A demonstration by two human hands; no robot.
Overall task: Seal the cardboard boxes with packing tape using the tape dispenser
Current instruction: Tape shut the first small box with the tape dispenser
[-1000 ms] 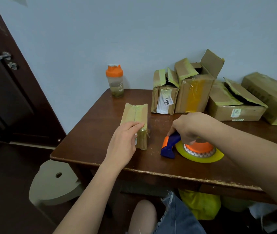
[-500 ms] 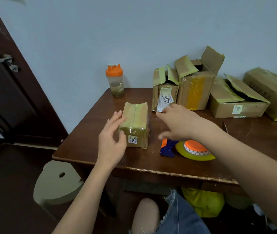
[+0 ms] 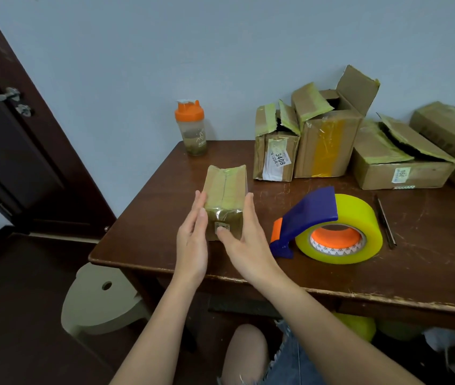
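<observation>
A small taped cardboard box (image 3: 225, 190) lies lengthwise on the brown table (image 3: 387, 268), its flaps closed under glossy tape. My left hand (image 3: 193, 240) presses flat against its left side with straight fingers. My right hand (image 3: 244, 240) lies against its right side, thumb on the near end by a small label. The tape dispenser (image 3: 329, 226), blue with an orange tip and a yellow roll, lies on the table to the right, untouched.
Several cardboard boxes (image 3: 329, 140) with raised flaps stand along the back wall. An orange-lidded shaker bottle (image 3: 192, 129) stands at the back left corner. A dark pen (image 3: 385, 222) lies right of the dispenser. A pale stool (image 3: 101, 298) stands beside the table; a door (image 3: 12, 151) is left.
My right hand let go of the tape dispenser and moved left to the small box. My left hand shifted from the box's near end to its left side.
</observation>
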